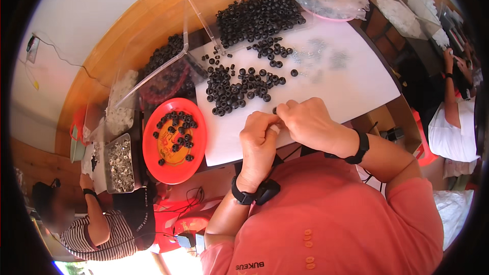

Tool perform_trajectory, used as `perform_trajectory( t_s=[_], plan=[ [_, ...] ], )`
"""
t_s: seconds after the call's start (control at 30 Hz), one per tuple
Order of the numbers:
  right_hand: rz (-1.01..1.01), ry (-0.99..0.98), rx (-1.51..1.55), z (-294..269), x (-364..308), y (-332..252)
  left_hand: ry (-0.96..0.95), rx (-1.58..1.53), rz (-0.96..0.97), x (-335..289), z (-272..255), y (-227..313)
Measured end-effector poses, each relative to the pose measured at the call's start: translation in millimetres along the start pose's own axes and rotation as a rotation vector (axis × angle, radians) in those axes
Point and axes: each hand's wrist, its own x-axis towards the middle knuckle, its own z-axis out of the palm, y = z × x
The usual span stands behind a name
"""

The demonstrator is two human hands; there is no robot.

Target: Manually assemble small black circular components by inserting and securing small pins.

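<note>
Apparently pinches a small, round, black plastic-looking piece [274,110] in bare right hand [311,123] by the near edge of the white, flat tabletop [362,82]; curls bare left hand [257,136] alongside, cannot tell around what. Likely light, stiff, slippery; best gripped by outer rim.

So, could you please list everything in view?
Sheet: one, white, centre
Bead-like pieces: many, black, on sheet, plate, in bins
Plate: one, red, yellow centre, left of sheet
Bins: several, clear, back and sides
Small bits: many, silvery, sheet's right
Bowl: one, pink, back right
Tray: one, greyish, left of plate
Co-workers: two, striped and white tops, far sides
Shirt: one, coral, bottom
Left hand: one, bare, over sheet's front edge
Right hand: one, bare, close to left; held item unclear
</note>
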Motion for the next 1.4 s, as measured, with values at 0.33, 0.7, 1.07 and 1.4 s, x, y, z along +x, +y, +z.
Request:
perform_trajectory(
  t_s=[0.33,0.7,1.07,1.4],
  plan=[
    [-0.014,0.200,-0.166,-9,-3,20,0.067,-0.043,-0.029,-4,-3,-2],
    [0.045,0.326,-0.028,-3,-9,32,0.007,0.502,0.278,27,2,-2],
    [0.027,0.247,-0.087,-5,-18,35,-0.079,-0.152,-0.224,10,-17,13],
    [0.101,0.306,0.017,-5,-24,36,-0.018,-0.546,-0.425,8,-20,11]
  ],
)
